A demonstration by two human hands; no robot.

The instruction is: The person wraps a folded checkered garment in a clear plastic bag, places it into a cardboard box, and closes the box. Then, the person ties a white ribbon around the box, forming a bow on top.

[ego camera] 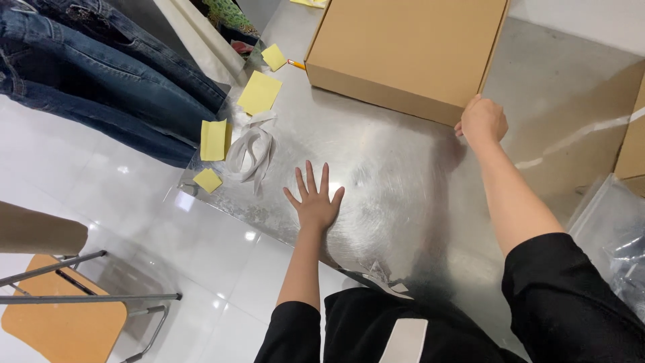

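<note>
Left hand (314,202) flat on the metal table (403,175), fingers spread, palm down, gripping nothing. Right hand (482,122) up at one o'clock from it, curled against the near right corner of the cardboard box (410,50), fingers seemingly on the box's edge; firm grasp or mere touch, cannot tell. Box closed, lying flat at the far side of the table, roughly twelve o'clock from the left hand, one long side toward the body. At ten o'clock from the left hand, a loose coil of white strap (252,149) near the table's left edge, with yellow sticky notes (259,92) scattered around it, one (207,179) right at the edge. Beyond that edge, jeans (101,74) hanging at ten to eleven o'clock; an orange chair (60,316) at eight o'clock on the glossy floor. Clear plastic (615,235) at three o'clock. Likely risks: with a grip on one corner only, a box apt to swivel rather than slide straight on the slick steel; a swing leftward likely to sweep notes and strap off the edge; a bracing palm prone to slipping on such a polished surface.
</note>
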